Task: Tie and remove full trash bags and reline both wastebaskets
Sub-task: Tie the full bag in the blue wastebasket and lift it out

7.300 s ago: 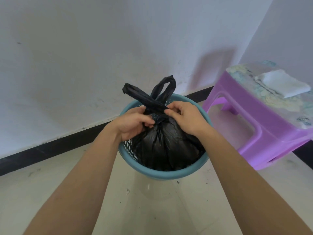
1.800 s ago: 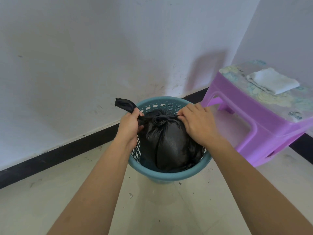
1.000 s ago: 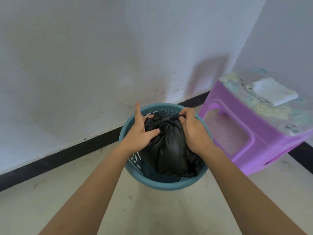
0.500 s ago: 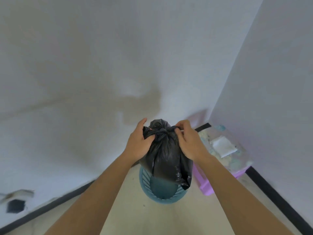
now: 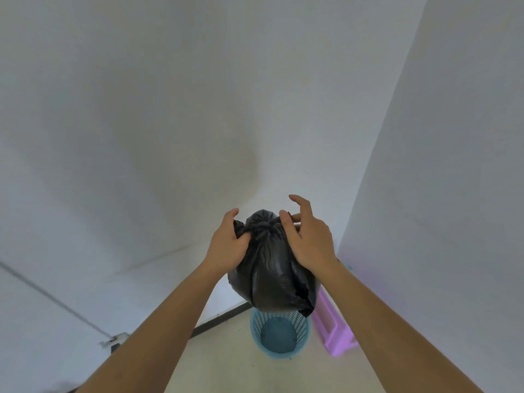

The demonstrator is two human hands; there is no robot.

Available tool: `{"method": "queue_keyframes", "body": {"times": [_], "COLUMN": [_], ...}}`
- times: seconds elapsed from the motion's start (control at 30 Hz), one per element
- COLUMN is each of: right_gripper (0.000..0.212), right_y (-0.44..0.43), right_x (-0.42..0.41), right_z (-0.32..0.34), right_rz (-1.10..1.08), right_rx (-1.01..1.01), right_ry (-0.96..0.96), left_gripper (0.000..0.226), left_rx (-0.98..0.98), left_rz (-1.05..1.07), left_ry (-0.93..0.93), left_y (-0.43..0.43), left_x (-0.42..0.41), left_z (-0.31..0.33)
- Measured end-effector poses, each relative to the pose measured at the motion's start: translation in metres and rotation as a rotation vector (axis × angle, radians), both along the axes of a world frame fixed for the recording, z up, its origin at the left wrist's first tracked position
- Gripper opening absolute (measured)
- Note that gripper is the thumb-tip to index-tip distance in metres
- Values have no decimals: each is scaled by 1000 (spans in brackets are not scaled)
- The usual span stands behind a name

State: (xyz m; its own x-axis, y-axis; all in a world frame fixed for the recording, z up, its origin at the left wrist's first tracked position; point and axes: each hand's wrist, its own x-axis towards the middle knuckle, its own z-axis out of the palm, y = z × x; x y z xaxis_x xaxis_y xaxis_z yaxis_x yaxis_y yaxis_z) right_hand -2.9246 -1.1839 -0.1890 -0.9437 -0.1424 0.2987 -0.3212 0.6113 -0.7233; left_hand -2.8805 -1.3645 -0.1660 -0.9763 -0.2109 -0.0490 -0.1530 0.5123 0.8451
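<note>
So you've got the bag (image 5: 272, 268) up in the air, hanging straight above the basket (image 5: 279, 334) and clear of its rim, which makes sense since lifting it straight up keeps it from snagging on the mesh wall. Your left hand (image 5: 229, 245) is clamped on the bunched plastic just left of the knot (image 5: 262, 226), thumb and fingers closed around a twisted ear of it, so I'd say that hand is carrying most of the weight. Your right hand (image 5: 307, 239) is more of a steadier: palm and thumb pressed against the right side of the bag near the knot, while the other fingers are spread and curled off the plastic, not gripping anything. The basket looks bare inside, no liner that I can see. The stool (image 5: 334, 324) sits just right of the basket, so swing the bag away to the left or toward yourself. If that knot's loose, hold below it.
</note>
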Motion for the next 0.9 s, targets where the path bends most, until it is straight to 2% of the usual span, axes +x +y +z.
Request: {"method": "queue_keyframes", "body": {"times": [0.3,0.5,0.8,0.9], "right_gripper": [44,47,44,28], "right_y": [38,60,16,-14], "right_x": [75,133,231,270], "right_z": [12,17,35,37], "right_rz": [-3,-14,-122,-171], "right_rx": [-127,-143,-129,-111], "right_ry": [84,132,162,180], "left_gripper": [59,60,60,60], "left_rx": [42,30,54,89], "left_rz": [180,219,153,115], "left_ry": [21,51,128,126], "left_y": [53,77,34,1], "left_x": [103,159,242,281], "left_z": [16,26,36,37]}}
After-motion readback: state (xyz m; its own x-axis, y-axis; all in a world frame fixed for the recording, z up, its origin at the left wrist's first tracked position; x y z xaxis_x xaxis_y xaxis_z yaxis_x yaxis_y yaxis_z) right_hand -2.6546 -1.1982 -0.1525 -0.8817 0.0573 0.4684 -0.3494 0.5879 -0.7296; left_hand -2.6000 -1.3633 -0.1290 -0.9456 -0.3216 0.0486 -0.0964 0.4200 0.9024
